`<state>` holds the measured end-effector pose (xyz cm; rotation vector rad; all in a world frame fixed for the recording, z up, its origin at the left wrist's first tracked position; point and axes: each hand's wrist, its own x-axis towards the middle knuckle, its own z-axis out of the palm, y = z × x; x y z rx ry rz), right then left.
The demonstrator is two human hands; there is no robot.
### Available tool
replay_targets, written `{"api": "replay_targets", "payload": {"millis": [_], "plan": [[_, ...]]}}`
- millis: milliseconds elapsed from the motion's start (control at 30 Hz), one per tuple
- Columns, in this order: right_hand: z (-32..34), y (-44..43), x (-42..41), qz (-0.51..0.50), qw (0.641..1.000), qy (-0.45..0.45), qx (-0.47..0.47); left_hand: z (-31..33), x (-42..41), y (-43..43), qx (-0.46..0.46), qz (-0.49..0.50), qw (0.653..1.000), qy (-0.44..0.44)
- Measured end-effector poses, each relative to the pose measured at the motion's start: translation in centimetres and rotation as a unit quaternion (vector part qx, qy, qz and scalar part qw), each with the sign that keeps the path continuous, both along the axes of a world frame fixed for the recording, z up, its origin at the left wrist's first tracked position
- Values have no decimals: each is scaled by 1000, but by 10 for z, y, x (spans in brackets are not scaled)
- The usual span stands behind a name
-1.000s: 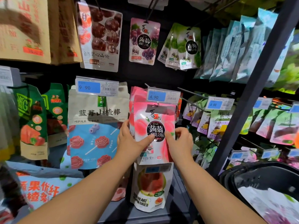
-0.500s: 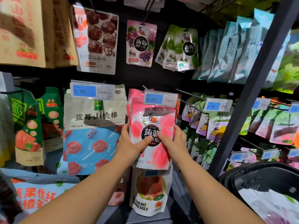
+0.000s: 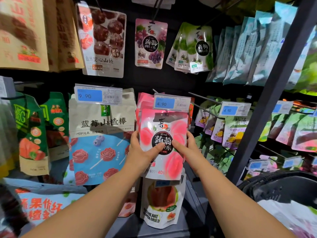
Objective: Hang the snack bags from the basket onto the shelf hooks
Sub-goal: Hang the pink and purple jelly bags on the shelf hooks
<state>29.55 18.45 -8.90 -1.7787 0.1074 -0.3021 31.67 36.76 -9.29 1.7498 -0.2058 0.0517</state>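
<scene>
A pink peach jelly bag is held up against the shelf, its top just under the 4.90 price tag at the tip of a hook. My left hand grips its left edge with the thumb across the black round label. My right hand grips its right edge, thumb on the front. More pink bags of the same kind hang behind it. The dark basket sits at the lower right with a pale snack bag inside.
A blueberry hawthorn bag hangs just left under a 9.90 tag. A dried guava pouch hangs below the pink bag. A bare hook juts out to the right. A dark upright post separates the right shelf section.
Both hands have raised the pink bag, bringing its top up to the 4.90 price tag. The grip of both hands stays the same.
</scene>
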Motion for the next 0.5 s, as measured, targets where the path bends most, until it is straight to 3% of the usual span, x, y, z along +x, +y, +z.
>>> {"api": "replay_targets", "payload": {"millis": [267, 367, 500], "plan": [[-2, 5, -3, 21, 998, -1, 57, 3, -6, -2, -48, -38, 998, 9], [3, 11, -10, 10, 999, 22, 21, 3, -6, -3, -37, -42, 998, -2], [2, 12, -15, -82, 993, -4, -80, 3, -5, -2, -6, -7, 1000, -27]]}}
